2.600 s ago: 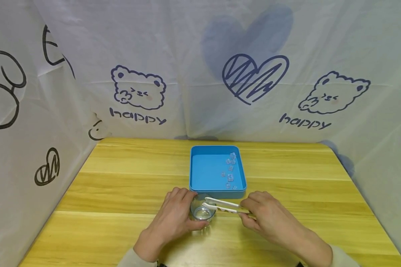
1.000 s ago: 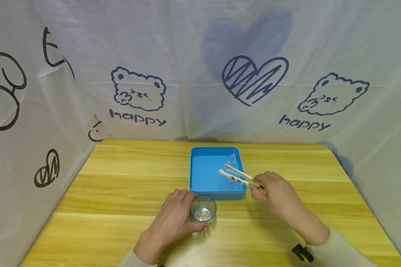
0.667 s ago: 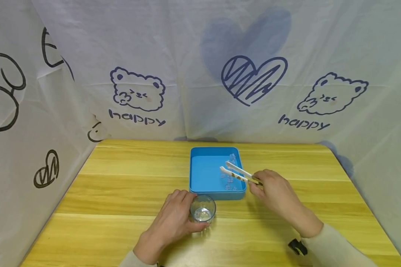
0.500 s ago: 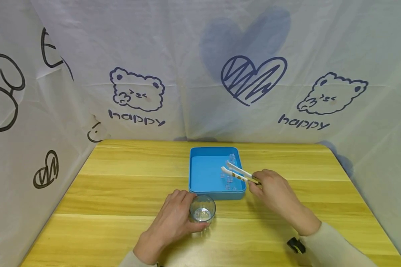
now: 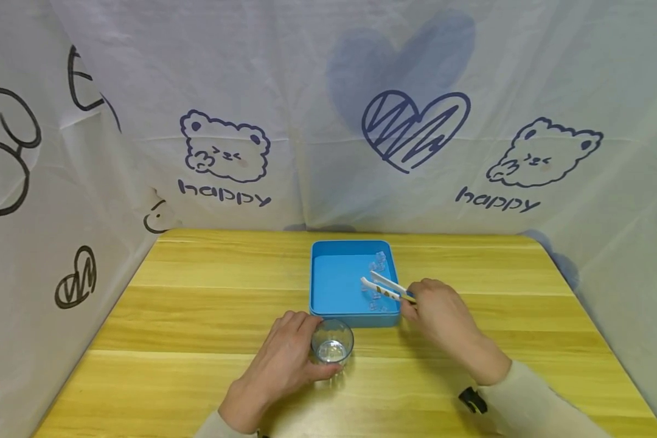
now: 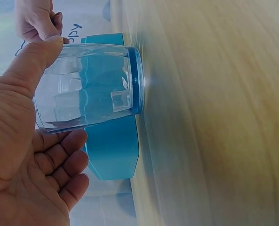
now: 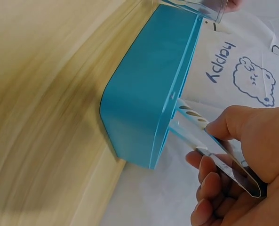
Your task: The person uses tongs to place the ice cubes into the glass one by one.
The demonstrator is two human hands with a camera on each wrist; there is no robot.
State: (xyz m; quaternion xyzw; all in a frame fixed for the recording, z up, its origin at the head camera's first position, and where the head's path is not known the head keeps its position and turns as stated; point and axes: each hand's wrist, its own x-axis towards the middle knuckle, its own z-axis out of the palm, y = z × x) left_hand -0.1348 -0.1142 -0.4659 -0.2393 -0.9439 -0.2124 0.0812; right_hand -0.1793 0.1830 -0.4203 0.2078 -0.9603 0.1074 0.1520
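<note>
My left hand (image 5: 281,359) holds a clear drinking glass (image 5: 333,340) upright on the table, thumb on its near side and fingers on the far side. A clear cube (image 6: 121,100) lies at the bottom of the glass in the left wrist view. In my right hand (image 5: 440,313) is a pair of white-tipped tongs (image 5: 385,287) with brown spots, pinched between thumb and fingers. The tips reach inside the blue box (image 5: 334,319), slightly apart, among several small clear cubes (image 5: 380,258). Whether the tips touch a cube cannot be told.
The wooden table (image 5: 208,292) bears the box just behind the glass. White cloth (image 5: 306,91) with bear and heart drawings hangs behind and at the sides. A black strap end (image 5: 472,400) hangs by the right sleeve (image 5: 536,401).
My right hand has taken the tongs from over the glass to the box, then shifted slightly left over the last half second. The left hand and glass have stayed in place.
</note>
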